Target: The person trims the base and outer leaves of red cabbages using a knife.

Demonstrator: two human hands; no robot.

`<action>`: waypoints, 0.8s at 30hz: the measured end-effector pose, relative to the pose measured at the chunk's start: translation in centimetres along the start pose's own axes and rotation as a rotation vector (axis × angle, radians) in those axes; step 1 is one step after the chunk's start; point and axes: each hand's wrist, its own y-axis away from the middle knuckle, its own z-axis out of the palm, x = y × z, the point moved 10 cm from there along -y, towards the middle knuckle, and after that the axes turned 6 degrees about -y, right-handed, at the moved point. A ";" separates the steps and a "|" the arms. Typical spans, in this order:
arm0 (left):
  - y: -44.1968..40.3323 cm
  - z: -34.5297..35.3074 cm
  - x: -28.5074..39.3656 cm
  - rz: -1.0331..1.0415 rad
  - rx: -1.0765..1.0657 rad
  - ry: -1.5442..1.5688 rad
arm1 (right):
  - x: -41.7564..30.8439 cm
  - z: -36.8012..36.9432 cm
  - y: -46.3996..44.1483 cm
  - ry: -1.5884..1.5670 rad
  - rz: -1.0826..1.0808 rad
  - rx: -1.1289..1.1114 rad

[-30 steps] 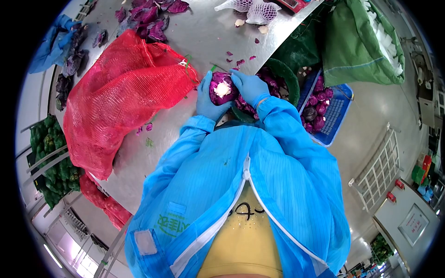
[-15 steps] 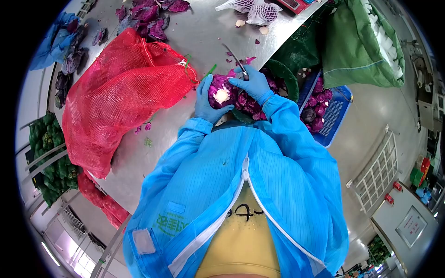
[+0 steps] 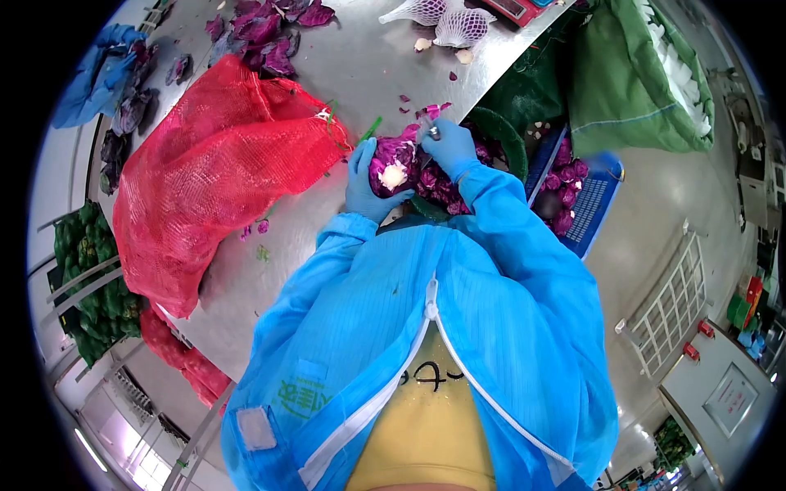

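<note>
A red cabbage (image 3: 383, 152), its pale cut stem turned toward me, rests in the curved fingers of my left hand (image 3: 365, 193) at the table's edge. My right hand (image 3: 453, 150), also in a blue glove, is closed around a knife (image 3: 430, 129) beside the cabbage's upper right side. Motion blurs the blade, and I cannot tell whether it touches the leaves. Under and right of my hands, more purple cabbage pieces (image 3: 438, 186) lie in a green container (image 3: 514, 141), partly hidden by my right arm.
A large red mesh bag (image 3: 209, 172) lies on the steel table (image 3: 344, 74) at left. Loose purple leaves (image 3: 270, 37), white foam nets (image 3: 463, 26) and a red scale (image 3: 516, 10) are farther back. A blue crate (image 3: 602, 200) of cabbages and a green sack (image 3: 639, 90) stand at right.
The knife has swung from pointing up and left to a blurred position closer to the cabbage, as my right hand turned. My left hand keeps the cabbage nearly in place.
</note>
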 end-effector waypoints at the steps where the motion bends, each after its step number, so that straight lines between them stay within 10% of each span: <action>1: 0.0 0.1 -0.2 -0.013 -0.001 -0.013 | 1.8 0.3 0.5 -0.278 0.178 -0.036; 4: 0.1 0.0 -0.1 -0.003 0.003 0.010 | 3.6 1.4 1.5 -0.738 0.454 -0.089; 10: 0.2 0.4 -0.4 0.023 -0.034 0.023 | 1.1 4.1 -0.7 -0.734 0.145 -0.412; 17: -0.1 0.8 -1.3 -0.133 -0.100 -0.021 | -1.9 2.1 -2.4 0.134 -0.192 -0.244; 24: -0.2 1.1 -2.2 -0.290 -0.080 0.051 | -3.6 2.7 -2.5 0.365 -0.134 -0.135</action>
